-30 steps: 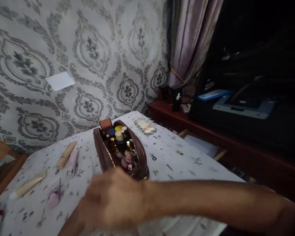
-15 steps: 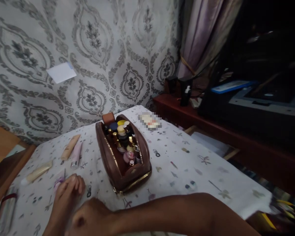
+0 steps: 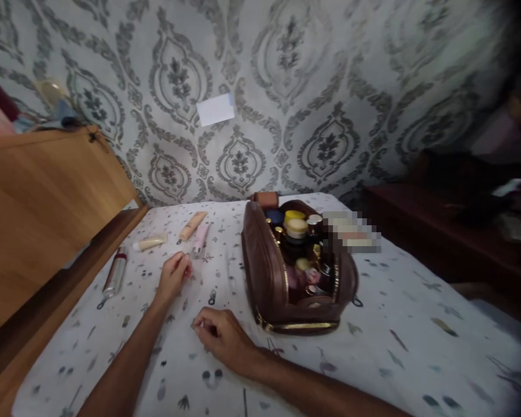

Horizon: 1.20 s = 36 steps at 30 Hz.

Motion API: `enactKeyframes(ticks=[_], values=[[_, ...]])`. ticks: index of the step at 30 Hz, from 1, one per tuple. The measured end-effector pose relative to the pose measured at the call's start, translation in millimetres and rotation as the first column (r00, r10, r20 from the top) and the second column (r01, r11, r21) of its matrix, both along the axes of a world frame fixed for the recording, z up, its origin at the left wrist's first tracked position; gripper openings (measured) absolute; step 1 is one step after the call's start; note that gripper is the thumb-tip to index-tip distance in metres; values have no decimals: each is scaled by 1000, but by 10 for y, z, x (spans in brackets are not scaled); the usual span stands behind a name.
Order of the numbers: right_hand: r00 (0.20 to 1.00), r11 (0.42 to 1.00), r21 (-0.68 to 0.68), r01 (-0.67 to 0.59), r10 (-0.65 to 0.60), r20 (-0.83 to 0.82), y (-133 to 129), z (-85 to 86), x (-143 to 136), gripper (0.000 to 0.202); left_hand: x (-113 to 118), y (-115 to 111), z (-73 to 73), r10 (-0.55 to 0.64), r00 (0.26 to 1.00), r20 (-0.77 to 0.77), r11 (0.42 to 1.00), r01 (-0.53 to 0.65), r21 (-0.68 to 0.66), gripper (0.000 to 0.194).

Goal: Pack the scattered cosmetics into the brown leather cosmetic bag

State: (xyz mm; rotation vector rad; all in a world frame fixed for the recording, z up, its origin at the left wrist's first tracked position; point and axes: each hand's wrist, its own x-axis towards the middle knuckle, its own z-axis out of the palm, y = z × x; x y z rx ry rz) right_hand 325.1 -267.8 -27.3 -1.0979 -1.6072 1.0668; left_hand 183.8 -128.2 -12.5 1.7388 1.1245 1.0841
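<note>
My left hand (image 3: 175, 274) is over the patterned white cloth with its fingers curled closed, just below a pink tube (image 3: 201, 238). Whatever those fingers hold, if anything, is hidden. Lower and to the right, my right hand (image 3: 226, 335) is also closed, thumb against the bent fingers; I cannot make out anything in it. To its right stands a brown cosmetic bag (image 3: 260, 284), unzipped, packed with several small bottles and jars, among them a yellow-lidded jar (image 3: 294, 215) and a cream-lidded jar (image 3: 297, 228). Neither hand touches the bag.
A peach tube (image 3: 193, 226), a cream tube (image 3: 151, 241) and a clear-and-maroon bottle (image 3: 116, 273) lie on the cloth's left side. A wooden panel (image 3: 56, 191) rises at the left. A blurred-out item (image 3: 351, 231) lies behind the bag, near a dark red shelf (image 3: 408, 231).
My view has swung left, so the bag appears further right. My right hand has moved away from my left wrist. A small purple item beside my left hand no longer shows.
</note>
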Motion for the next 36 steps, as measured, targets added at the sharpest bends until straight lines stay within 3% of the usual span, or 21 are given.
enactKeyframes(ticks=[14, 18, 22, 26, 30, 36], values=[[995, 991, -87, -97, 95, -23, 44, -71, -12, 18, 6, -42, -116, -159, 976, -147, 986, 166, 37, 36], [994, 991, -87, -103, 100, -34, 45, -75, -14, 18, 6, -67, -85, -132, 979, -158, 987, 144, 68, 35], [995, 990, -103, -99, 95, -39, 42, -67, -16, 17, -50, -36, -4, 0, 988, -157, 989, 23, 146, 34], [994, 989, -110, -97, 92, -51, 28, -42, -13, 15, -167, 207, 118, 214, 960, -180, 958, -170, 232, 28], [995, 990, -108, -87, 83, -47, 15, -6, -6, 13, -208, 612, 202, 377, 874, -306, 916, -304, 261, 11], [997, 992, -106, -61, 57, -42, 9, 12, 2, 13, -33, 1051, 139, 397, 745, -536, 916, -358, 181, 29]])
